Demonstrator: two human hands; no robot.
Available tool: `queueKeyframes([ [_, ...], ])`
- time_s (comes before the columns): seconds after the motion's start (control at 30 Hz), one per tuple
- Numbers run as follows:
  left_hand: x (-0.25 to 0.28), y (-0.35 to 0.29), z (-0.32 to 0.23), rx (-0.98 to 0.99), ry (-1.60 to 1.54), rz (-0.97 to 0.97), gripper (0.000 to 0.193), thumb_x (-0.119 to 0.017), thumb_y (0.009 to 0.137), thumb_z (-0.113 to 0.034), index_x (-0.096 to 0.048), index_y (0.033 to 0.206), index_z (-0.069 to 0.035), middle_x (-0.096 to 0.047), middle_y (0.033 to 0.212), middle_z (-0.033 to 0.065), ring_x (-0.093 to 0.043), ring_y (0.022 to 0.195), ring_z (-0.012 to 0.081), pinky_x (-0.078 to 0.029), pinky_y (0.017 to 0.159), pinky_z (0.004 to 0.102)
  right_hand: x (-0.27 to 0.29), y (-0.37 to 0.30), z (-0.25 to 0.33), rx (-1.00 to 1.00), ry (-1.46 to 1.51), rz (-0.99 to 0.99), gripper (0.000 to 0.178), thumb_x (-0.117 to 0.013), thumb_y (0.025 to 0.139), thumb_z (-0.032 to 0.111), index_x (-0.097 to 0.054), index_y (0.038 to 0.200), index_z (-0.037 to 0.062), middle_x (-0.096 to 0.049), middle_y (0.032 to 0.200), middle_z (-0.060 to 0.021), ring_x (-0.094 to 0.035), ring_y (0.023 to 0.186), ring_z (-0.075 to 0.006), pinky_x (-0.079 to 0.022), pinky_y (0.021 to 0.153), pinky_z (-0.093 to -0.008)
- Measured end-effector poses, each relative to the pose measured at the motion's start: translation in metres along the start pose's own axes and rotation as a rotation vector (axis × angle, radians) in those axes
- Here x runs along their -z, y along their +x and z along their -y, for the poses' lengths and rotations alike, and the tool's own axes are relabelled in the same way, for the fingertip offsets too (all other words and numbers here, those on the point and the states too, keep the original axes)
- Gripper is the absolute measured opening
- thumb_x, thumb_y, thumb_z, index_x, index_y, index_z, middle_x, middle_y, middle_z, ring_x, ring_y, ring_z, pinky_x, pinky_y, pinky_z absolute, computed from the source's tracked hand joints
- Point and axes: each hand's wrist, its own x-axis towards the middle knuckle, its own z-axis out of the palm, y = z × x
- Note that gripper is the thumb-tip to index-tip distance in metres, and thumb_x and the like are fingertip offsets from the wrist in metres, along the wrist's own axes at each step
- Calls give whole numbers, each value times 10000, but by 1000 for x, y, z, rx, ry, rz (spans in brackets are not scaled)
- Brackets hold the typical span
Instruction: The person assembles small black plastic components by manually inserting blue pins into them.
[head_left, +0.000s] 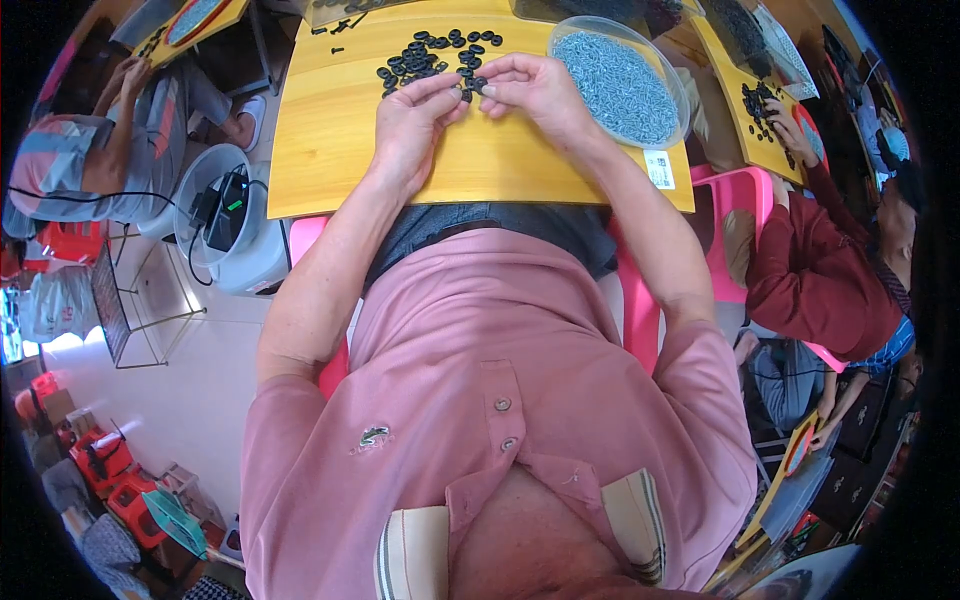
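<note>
Hands, left (pixel 407 122) and right (pixel 544 97), pinch small black pieces (pixel 467 95) too covered to make out clearly.

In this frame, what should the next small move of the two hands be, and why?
Probably ease the right hand slightly toward the left hand: their fingers nearly meet over the yellow table, with small black parts right at them. What each hand pinches is too small to tell, so I'd keep it gentle.
</note>
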Motion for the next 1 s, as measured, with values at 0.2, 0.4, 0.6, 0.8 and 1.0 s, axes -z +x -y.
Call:
queueKeyframes([
  [0.2,-2,-2,-1,3,78,6,235,-641,912,13,-634,1140,71,-689,962,121,-674,819,167,-557,760,245,1,-1,1,6,9,19,237,-650,894,38,-652,1110,-58,-716,856,-113,-681,727,-134,-551,674,-246],
  [0.4,-1,-2,-1,-1,93,24,236,-647,908,12,-635,1137,70,-693,980,125,-676,819,162,-554,756,239,0,-2,1,23,-11,37,235,-650,895,48,-661,1105,-56,-717,849,-100,-678,718,-124,-542,642,-237],
  [0.6,-5,-4,-4,23,139,32,226,-637,911,20,-635,1131,72,-695,996,136,-688,837,172,-567,770,244,-1,-2,-2,20,-22,43,230,-649,894,57,-674,1099,-45,-718,821,-93,-676,697,-122,-534,614,-234],
  [0.8,-8,-6,-6,40,101,28,209,-618,919,29,-617,1121,82,-681,1026,163,-701,890,219,-592,832,279,1,0,-3,31,-17,52,238,-655,894,64,-679,1108,-38,-716,804,-89,-673,679,-123,-529,601,-236],
  [1.0,-10,-8,-7,43,99,15,195,-612,923,31,-600,1108,94,-669,1027,174,-703,904,238,-602,841,282,0,-2,-2,23,-17,44,212,-653,899,64,-667,1081,-44,-711,801,-90,-671,677,-124,-527,603,-235],
])
